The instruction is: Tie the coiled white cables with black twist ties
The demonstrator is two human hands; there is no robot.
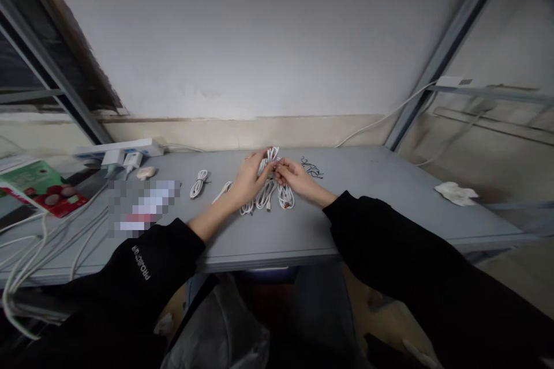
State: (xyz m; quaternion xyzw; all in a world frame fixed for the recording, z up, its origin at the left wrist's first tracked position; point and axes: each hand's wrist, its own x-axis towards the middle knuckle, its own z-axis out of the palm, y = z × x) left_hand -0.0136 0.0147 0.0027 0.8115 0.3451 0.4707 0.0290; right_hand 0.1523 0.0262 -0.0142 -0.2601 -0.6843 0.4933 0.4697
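Observation:
My left hand (254, 176) is closed around a coiled white cable (272, 154) above the grey table (346, 179). Touching it from the right, my right hand (293, 176) has its fingertips pinched together at the coil; what they hold is too small to make out. Below my hands lie several coiled white cables, one (265, 196) with its plug end toward me and one (285, 197) with an orange part. Another coil (199, 184) lies apart to the left, with a black tie round it. Loose black ties (312, 168) lie to the right of my right hand.
At the back left stands a white power strip (149, 147) with chargers plugged in. A beige case (146, 172), a pixelated object (151, 204), a green and red box (43, 184) and loose cables lie left. Crumpled tissue (456, 193) lies far right.

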